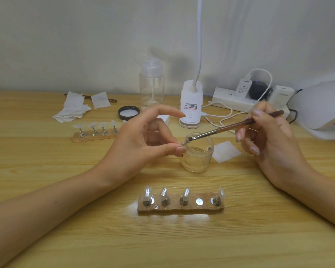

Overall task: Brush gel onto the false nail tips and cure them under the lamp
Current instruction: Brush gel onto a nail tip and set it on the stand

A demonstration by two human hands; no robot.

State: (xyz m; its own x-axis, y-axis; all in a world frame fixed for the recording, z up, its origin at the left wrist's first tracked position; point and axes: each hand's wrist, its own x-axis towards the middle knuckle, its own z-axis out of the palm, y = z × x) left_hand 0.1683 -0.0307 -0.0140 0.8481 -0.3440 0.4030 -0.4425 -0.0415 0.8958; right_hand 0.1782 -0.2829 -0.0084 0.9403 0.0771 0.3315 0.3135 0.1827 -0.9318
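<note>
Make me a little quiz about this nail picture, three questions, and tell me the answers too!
1. True or false: the right hand holds the brush.
2. How many nail stands sit on the near wooden holder? A three, B four, C six.
3. Fill in: the left hand pinches a tiny nail tip above the open glass ____.
Key: 1 true; 2 B; 3 jar.

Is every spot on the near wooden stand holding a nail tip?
No: the near wooden stand shows a bare metal disc at its fourth spot from the left, with no tip on it.
</note>
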